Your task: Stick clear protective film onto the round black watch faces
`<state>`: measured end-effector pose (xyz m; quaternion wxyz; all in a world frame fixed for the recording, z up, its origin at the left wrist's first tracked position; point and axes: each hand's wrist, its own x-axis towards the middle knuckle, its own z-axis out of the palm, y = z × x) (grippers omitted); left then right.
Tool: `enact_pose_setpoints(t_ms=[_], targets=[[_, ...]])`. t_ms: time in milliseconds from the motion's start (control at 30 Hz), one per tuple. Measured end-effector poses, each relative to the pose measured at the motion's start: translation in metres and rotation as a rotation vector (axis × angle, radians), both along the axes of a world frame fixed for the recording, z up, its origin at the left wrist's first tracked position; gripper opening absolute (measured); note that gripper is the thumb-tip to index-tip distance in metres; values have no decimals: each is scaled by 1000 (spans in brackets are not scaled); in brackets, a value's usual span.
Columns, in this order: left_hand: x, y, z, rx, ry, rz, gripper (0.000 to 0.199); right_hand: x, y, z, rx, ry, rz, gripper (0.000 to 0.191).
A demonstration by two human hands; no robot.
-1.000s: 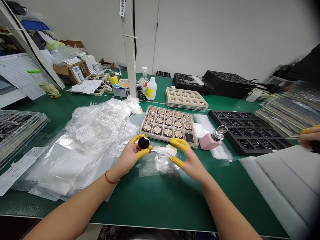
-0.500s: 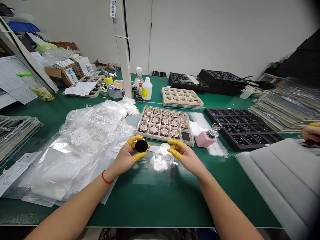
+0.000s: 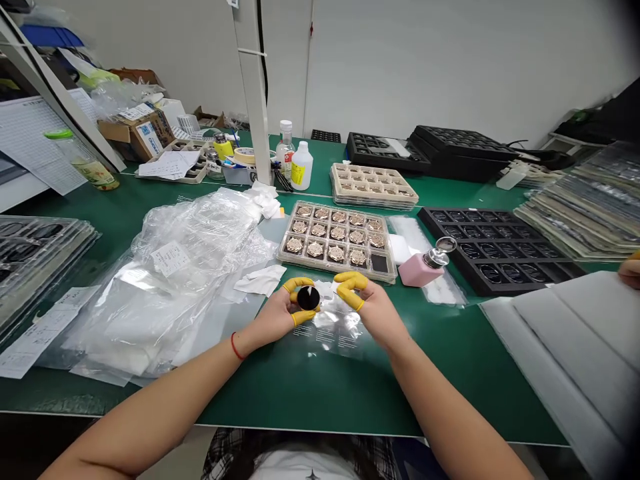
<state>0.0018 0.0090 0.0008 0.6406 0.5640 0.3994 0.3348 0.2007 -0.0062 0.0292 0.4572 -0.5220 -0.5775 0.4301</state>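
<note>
My left hand [image 3: 280, 312], its fingertips in yellow finger cots, pinches a round black disc [image 3: 309, 298] by its edge. A small white point shows on the disc's face. My right hand [image 3: 375, 310], also in yellow cots, is next to the disc with its fingers pinched together, and nothing shows between them. Under both hands lies a clear printed plastic sleeve [image 3: 330, 327] with white scraps on it. A co-worker's hand [image 3: 631, 272] comes in at the right edge.
Just beyond my hands stands a clear tray of round rose-gold metal parts [image 3: 336, 241]. A pink dispenser bottle [image 3: 421, 271] stands to its right, beside a black compartment tray [image 3: 500, 250]. Plastic bags [image 3: 190, 267] fill the left; grey foam sheets [image 3: 575, 333] lie right.
My hands have come closer together and moved right, carrying the disc with them. A white point now shows on the disc. The whole view has shifted slightly with my head.
</note>
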Motion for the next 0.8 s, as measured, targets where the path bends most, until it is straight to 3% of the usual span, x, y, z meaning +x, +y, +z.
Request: enact_pose_setpoints(t_ms=[200, 467, 800], targets=[[3, -11, -2, 85, -13, -111, 50, -30, -6, -4, -53, -46, 61, 19], [1, -12, 1, 75, -70, -110, 50, -33, -7, -2, 16, -162, 72, 16], [3, -11, 0, 53, -83, -116, 51, -33, -8, -4, 12, -150, 52, 14]])
